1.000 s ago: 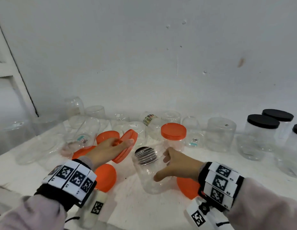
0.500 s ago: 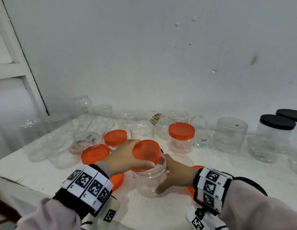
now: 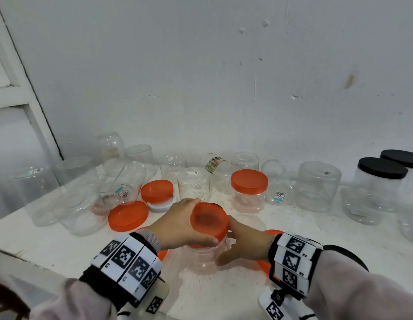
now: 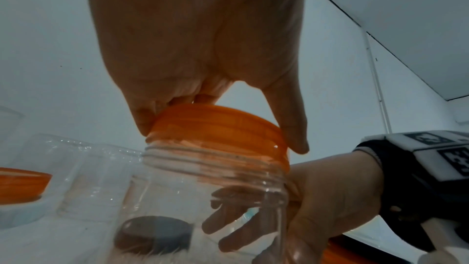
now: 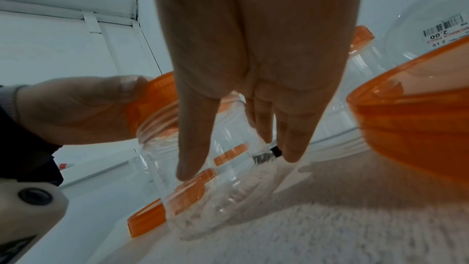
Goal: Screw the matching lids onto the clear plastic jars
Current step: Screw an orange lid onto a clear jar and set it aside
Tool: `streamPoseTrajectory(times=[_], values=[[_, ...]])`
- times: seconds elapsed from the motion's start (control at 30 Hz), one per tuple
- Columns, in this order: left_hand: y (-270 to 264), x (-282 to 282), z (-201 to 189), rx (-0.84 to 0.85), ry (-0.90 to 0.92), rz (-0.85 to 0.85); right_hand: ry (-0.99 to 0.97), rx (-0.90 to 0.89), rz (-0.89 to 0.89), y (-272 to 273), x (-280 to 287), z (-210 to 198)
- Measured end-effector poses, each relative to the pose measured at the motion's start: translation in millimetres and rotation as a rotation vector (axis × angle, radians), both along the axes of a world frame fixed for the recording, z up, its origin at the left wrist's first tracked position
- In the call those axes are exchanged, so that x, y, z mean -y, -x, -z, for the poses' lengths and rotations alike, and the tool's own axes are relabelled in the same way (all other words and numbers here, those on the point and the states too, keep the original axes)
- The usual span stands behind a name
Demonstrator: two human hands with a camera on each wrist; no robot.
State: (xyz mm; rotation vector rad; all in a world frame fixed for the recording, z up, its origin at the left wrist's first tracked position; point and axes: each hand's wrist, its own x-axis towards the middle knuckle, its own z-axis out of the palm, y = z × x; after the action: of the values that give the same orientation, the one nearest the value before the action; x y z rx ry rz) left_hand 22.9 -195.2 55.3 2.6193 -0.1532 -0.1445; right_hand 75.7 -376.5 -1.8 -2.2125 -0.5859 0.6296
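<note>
A clear plastic jar (image 3: 204,257) stands upright near the table's front edge. An orange lid (image 3: 209,219) sits on its threaded neck, slightly tilted in the left wrist view (image 4: 220,127). My left hand (image 3: 180,227) grips the lid's rim from the left, thumb at the front. My right hand (image 3: 243,243) wraps round the jar's body from the right; its fingers (image 4: 223,222) show through the clear wall. In the right wrist view the thumb and fingers (image 5: 195,148) lie on the jar (image 5: 215,178).
Loose orange lids (image 3: 128,215) lie left of the jar, another (image 3: 267,262) under my right wrist. A capped orange-lidded jar (image 3: 248,190) stands behind. Several bare clear jars (image 3: 318,185) line the wall; black-lidded jars (image 3: 381,181) stand at right. A black lid (image 4: 154,234) lies behind the jar.
My left hand carried the orange lid rightward from mid-air and set it on the jar's mouth. The right hand kept hold of the jar.
</note>
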Motion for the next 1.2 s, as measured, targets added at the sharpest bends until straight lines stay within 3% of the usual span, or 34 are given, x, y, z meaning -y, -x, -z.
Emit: streamPoseTrajectory(times=[0.27, 0.47, 0.77, 0.97, 1.2], values=[[-5.5, 0.4, 11.0, -0.008, 0.08, -0.02, 0.002, -0.028, 0.051, -3.7, 0.6, -3.3], [-6.2, -10.6, 23.9, -0.112, 0.367, -0.057, 0.005, 0.008, 0.009, -11.6, 3.7, -37.0], [-1.8, -24.9, 42.0, -0.252, 0.529, -0.124, 0.435, 0.285, -0.307, -13.6, -42.4, -84.4], [-4.5, -26.5, 46.8, -0.256, 0.522, -0.098, 0.649, 0.327, -0.38, -17.3, -59.0, -89.0], [-7.0, -30.2, 53.6, -0.226, 0.554, -0.086, 0.744, 0.374, -0.402, -18.7, -64.0, -89.1]])
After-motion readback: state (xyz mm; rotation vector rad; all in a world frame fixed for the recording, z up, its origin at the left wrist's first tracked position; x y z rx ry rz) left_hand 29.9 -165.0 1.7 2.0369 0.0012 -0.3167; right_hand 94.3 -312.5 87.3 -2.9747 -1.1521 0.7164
